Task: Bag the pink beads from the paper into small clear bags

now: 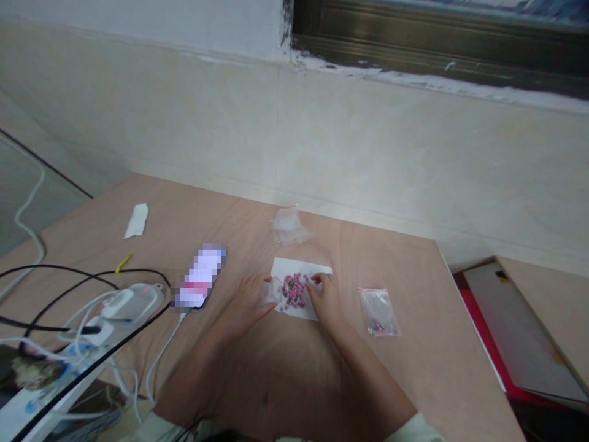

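Observation:
A white sheet of paper [307, 314] lies on the wooden table with a cluster of small pink bead-like pieces [294, 290] on it; dark bits show among them. My left hand [251, 301] is at the paper's left edge, its thumb and fingers closed on a small clear plastic bag [270, 292] whose mouth faces the pink pieces. My right hand [326, 299] rests at the right side of the cluster, thumb and forefinger bent together at the pieces. What lies between those fingertips is too small to make out.
A clear bag with a few pink bits [379, 313] lies to the right. Flat clear bags [289, 226] sit near the wall. On the left are a phone [201, 276] on a cable, a white paper scrap [137, 221], a yellow tie [123, 263] and a power strip [138, 301] with tangled cords.

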### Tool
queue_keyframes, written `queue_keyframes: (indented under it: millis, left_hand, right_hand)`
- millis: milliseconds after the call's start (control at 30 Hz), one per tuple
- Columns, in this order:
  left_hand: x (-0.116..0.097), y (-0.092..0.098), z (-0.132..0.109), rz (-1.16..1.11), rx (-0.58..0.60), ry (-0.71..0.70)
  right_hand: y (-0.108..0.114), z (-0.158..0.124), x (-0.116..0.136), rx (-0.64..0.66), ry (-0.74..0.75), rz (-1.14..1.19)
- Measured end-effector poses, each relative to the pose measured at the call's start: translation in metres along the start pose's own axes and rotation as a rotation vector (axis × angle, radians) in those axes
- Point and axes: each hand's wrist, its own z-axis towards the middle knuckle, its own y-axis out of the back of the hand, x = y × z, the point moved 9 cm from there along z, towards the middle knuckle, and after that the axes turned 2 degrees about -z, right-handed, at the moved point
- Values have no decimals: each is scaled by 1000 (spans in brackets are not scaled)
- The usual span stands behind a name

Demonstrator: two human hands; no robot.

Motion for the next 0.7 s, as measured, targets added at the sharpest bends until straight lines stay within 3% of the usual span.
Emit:
queue_keyframes:
  millis: [133, 300, 400, 500, 567, 700]
  left_hand:
    - [3, -2, -2, 22, 10, 28]
    - [-1, -5, -1, 32, 48, 72]
    - [-3, -6, 0, 40, 56, 96]
    - [-4, -9, 1, 30, 27, 78]
    - [-4, -10, 1, 22, 8, 64]
    - [0, -10, 1, 19, 6, 58]
  right_hand:
    - [-14, 3, -21, 53, 2, -110]
    - [-16, 4, -14, 29, 51, -106]
    - [-8, -3, 5, 18, 67, 9]
    - [-11, -14, 38, 108, 171, 142]
    - [-12, -16, 48, 116, 188, 159]
    - [-6, -3, 16, -58, 7, -3]
